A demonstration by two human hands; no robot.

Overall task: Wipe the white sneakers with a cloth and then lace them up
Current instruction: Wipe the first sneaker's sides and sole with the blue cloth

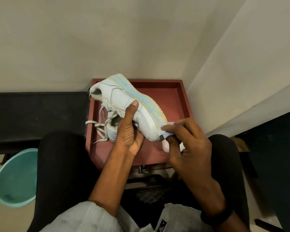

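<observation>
**A:** Pale walls meet in a corner on the far side. In front of them, between the person's knees, stands a red bench (157, 97) with a raised rim.

**B:** Where is the shoe?

**A:** The white sneaker (124, 97) is held just above the bench, tipped on its side. Its blue-patterned sole faces up and to the far right, with the heel far left and the toe near right.

**B:** Which hand has it?

**A:** The left hand (129, 133) grips it from below. The thumb is pressed flat on the side of the upper, and the fingers are curled under the shoe, mostly hidden.

**B:** And the other hand?

**A:** The right hand (189, 144) is at the toe. Its fingers pinch a cloth (165, 146), pale in colour, against the tip of the sole.

**B:** Is it laced?

**A:** The laces (100, 121) hang loose on the left, and their ends reach the bench. Part of a second pale shoe (112, 133) lies on the bench beneath the held one, mostly covered.

**B:** Anything else?

**A:** There is a teal basin (15, 178) on the floor at the near left, and a black band (216, 216) on the right wrist.
</observation>
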